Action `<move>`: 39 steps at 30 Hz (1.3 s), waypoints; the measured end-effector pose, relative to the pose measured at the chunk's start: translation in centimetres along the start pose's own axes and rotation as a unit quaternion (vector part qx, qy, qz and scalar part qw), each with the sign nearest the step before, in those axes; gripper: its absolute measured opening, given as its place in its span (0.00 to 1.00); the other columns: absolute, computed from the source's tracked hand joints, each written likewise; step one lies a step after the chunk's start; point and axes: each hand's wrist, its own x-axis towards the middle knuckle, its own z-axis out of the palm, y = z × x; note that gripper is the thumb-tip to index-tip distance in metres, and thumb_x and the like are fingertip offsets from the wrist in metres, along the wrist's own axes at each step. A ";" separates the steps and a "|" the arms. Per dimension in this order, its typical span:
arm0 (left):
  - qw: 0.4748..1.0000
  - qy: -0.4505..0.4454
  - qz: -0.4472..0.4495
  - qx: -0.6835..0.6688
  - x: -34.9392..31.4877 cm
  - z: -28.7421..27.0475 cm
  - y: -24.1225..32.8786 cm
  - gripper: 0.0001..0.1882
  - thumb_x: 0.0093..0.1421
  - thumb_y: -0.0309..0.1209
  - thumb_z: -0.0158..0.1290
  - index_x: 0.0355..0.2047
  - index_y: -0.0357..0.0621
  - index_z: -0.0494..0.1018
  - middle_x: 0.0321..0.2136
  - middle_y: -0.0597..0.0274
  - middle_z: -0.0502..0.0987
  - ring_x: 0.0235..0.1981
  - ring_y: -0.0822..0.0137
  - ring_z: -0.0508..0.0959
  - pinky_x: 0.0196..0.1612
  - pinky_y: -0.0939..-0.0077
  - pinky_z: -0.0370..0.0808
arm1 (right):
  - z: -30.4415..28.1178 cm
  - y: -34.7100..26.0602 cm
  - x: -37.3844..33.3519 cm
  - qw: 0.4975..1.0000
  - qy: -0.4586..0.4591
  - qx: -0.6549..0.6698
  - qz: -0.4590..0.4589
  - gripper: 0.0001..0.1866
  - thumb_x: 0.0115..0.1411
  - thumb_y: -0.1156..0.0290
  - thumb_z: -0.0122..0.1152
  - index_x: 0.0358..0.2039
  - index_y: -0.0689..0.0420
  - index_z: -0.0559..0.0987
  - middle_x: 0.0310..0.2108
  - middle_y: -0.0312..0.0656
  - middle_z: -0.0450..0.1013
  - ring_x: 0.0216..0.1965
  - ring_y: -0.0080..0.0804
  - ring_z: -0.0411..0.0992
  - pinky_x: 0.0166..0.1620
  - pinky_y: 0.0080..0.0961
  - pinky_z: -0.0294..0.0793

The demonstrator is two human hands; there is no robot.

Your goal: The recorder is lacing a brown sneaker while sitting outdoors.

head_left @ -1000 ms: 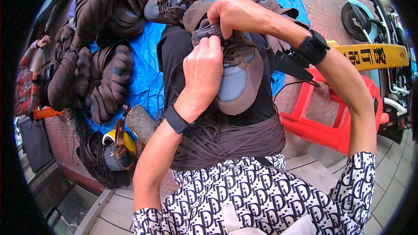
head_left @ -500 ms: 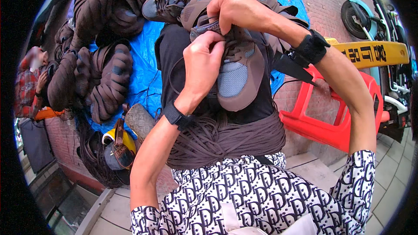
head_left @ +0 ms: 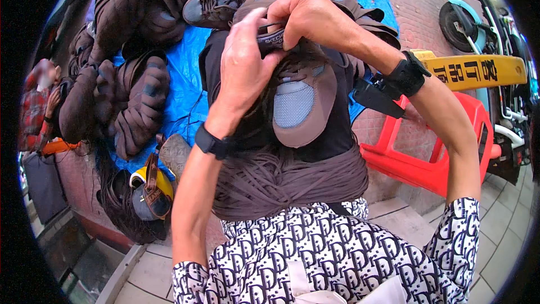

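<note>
A brown shoe (head_left: 301, 101) is held upright above the lap, toe pointing down. Its top edge is gripped by both hands: the left hand (head_left: 244, 70) closed on the near side, the right hand (head_left: 306, 14) clamped over the tongue

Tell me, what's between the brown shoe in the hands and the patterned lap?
In the head view, a thick bundle of brown shoelaces lies between the brown shoe and the patterned lap, draped across the lap's far edge.
</note>
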 end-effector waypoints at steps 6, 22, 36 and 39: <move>0.935 -0.291 -0.088 -0.184 3.7 -2.0 -0.7 0.24 0.39 0.21 0.56 0.41 0.37 0.69 0.35 0.60 0.74 0.36 0.73 0.71 0.41 0.80 0.68 | -1.0 -1.2 -0.4 0.999 0.014 0.026 0.012 0.12 0.28 0.77 0.58 0.20 0.62 0.77 0.15 0.41 0.70 0.19 0.25 0.68 0.24 0.21 0.68; 0.927 -0.341 -0.093 -0.128 4.3 -4.3 -1.3 0.21 0.40 0.24 0.56 0.38 0.36 0.66 0.29 0.62 0.71 0.32 0.73 0.69 0.39 0.80 0.67 | 2.3 -2.4 -4.8 0.977 0.186 0.072 0.072 0.09 0.39 0.79 0.57 0.26 0.62 0.77 0.20 0.42 0.73 0.23 0.23 0.72 0.28 0.18 0.70; 0.915 -0.312 -0.137 -0.216 3.9 -4.6 -1.3 0.20 0.42 0.23 0.53 0.38 0.36 0.66 0.28 0.61 0.72 0.32 0.73 0.71 0.37 0.80 0.68 | 3.0 -2.2 -4.5 0.978 0.193 0.023 0.078 0.10 0.39 0.79 0.59 0.27 0.60 0.78 0.22 0.42 0.74 0.24 0.22 0.73 0.29 0.17 0.71; 0.943 -0.309 -0.064 -0.108 3.8 -4.4 -1.2 0.20 0.42 0.22 0.54 0.38 0.37 0.66 0.29 0.55 0.73 0.32 0.68 0.74 0.36 0.77 0.69 | 3.3 -2.0 -4.6 0.967 0.199 0.106 0.116 0.11 0.38 0.79 0.59 0.27 0.60 0.78 0.23 0.41 0.75 0.25 0.22 0.73 0.30 0.16 0.71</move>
